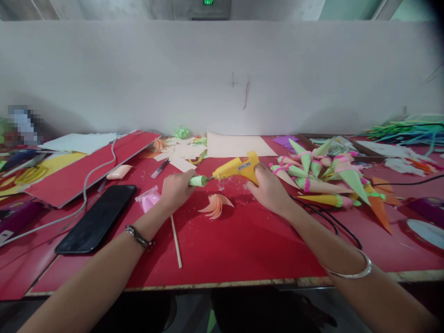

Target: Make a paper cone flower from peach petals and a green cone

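Green roll (198, 181), part-hidden, gripped by left hand (177, 188); right hand (269, 188) grips glue gun (239, 168), contact unclear.

glue gun (239, 169) in my right hand (268, 189), paper curl (217, 208) before it on the table (222, 261) I watch remotely, stick (176, 243) then phone (97, 219) to my left, paper cones (308, 169) to my right, partition (173, 78) behind

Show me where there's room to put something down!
There's a bare patch at the front of the red table, between the stick and right forearm, nearer than the orange paper curl. Another, smaller, lies between the stick and left forearm. It's crowded right, with paper cones; left, around the phone; and mid-table, around the glue gun.
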### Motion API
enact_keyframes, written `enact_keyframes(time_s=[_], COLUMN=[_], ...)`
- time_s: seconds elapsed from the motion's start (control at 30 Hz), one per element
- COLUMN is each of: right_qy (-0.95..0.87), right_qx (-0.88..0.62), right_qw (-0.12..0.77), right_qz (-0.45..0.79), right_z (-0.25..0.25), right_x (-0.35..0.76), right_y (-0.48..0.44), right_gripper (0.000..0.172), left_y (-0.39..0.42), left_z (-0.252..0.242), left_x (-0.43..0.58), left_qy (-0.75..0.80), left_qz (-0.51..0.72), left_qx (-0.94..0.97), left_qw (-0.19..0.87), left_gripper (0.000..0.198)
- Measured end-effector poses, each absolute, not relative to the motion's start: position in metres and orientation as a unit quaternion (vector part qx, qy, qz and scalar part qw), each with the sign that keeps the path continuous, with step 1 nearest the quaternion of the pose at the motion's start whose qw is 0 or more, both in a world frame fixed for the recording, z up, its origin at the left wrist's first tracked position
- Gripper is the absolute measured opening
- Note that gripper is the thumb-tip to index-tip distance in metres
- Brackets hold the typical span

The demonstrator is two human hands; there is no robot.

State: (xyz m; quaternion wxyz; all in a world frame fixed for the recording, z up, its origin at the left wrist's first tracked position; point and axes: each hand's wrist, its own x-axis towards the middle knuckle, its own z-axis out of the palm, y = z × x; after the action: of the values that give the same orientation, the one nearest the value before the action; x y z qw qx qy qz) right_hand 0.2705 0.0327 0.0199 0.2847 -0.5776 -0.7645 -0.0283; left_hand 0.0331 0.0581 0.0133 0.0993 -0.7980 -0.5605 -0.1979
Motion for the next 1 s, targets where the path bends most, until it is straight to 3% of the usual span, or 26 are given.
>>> enact_keyframes(time_s=[0.17,0.27,0.37,0.53,0.67,0.8,1.0], right_qy=[-0.742,-0.725,-0.717,-0.727,-0.745,-0.723,-0.664], right_qx=[-0.593,-0.596,-0.608,-0.633,-0.625,-0.631,-0.617], right_qw=[0.303,0.332,0.327,0.262,0.231,0.281,0.404], right_qz=[-0.074,-0.094,-0.093,-0.048,-0.033,-0.029,-0.126], right_z=[0.02,0.018,0.011,0.001,0.002,0.005,0.016], right_x=[0.273,0.281,0.289,0.298,0.304,0.306,0.302], right_y=[0.035,0.041,0.049,0.059,0.059,0.056,0.052], right_gripper=[0.024,0.032,0.027,0.02,0.017,0.031,0.038], left_y=[0.063,0.067,0.067,0.063,0.06,0.053,0.047], left_z=[0.007,0.002,0.001,0.006,0.01,0.015,0.019], left_x=[0.032,0.033,0.036,0.038,0.038,0.042,0.05], left_qy=[-0.549,-0.497,-0.455,-0.445,-0.441,-0.389,-0.27], left_qz=[-0.281,-0.391,-0.454,-0.477,-0.46,-0.437,-0.447], left_qx=[-0.787,-0.768,-0.737,-0.705,-0.7,-0.745,-0.831], left_qw=[0.027,-0.099,-0.211,-0.276,-0.322,-0.322,-0.189], left_gripper=[0.012,0.019,0.024,0.033,0.029,0.026,0.022])
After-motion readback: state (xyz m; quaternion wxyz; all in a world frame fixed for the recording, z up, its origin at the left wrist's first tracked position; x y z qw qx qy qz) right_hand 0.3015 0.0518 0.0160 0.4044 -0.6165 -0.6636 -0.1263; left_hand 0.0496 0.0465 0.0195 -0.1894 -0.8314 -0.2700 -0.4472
